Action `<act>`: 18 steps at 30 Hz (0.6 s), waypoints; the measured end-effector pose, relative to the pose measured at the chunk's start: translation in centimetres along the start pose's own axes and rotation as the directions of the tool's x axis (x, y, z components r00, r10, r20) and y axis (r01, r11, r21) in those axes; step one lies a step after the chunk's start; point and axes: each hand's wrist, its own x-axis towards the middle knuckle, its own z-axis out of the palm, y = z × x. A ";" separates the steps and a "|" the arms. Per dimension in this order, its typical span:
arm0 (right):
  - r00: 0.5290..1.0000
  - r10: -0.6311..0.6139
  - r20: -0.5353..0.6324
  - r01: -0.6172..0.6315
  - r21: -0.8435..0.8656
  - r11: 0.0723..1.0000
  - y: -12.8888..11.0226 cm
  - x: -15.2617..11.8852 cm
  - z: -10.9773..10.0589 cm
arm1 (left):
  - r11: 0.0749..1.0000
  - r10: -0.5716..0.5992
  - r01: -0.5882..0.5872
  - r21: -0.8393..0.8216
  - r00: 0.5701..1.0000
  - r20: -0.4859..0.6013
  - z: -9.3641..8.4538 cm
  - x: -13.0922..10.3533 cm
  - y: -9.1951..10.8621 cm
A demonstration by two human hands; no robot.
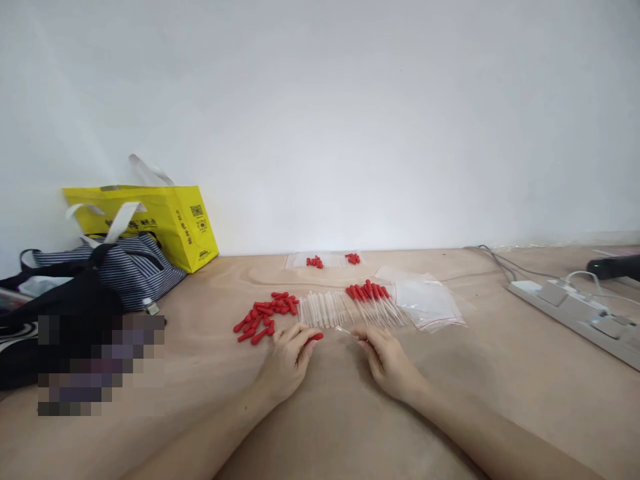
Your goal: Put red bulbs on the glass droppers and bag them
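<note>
Left grip: From my remote seat I see the left hand pinching a red bulb between thumb and fingers, one end poking out toward the right hand.
Right grip: I have the right hand pinching a clear tube, its free end reaching out ahead of the fingertips toward the left hand.
Gap between: The bulb's end and the tube's end face each other, near but apart, with only tabletop between them.
Long axes: The bulb lies roughly crosswise to me; the tube also runs crosswise, its free end tipped slightly away from the body and a touch farther out than the bulb.
Beyond the left grip: A heap of red bulbs lies just past the knuckles, the left hand being the nearer one.
Beyond the gap: A row of clear tubes is laid side by side, long axes pointing away from me.
Beyond the right grip: A fan of red-topped tubes spreads close by, red ends farthest from me; plastic bags lie to the right of it.
</note>
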 end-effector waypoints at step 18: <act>0.997 0.019 0.078 -0.019 0.003 1.000 -2.3 0.2 1.3 | 0.993 -0.074 0.069 -0.095 0.996 -0.045 0.4 0.0 0.4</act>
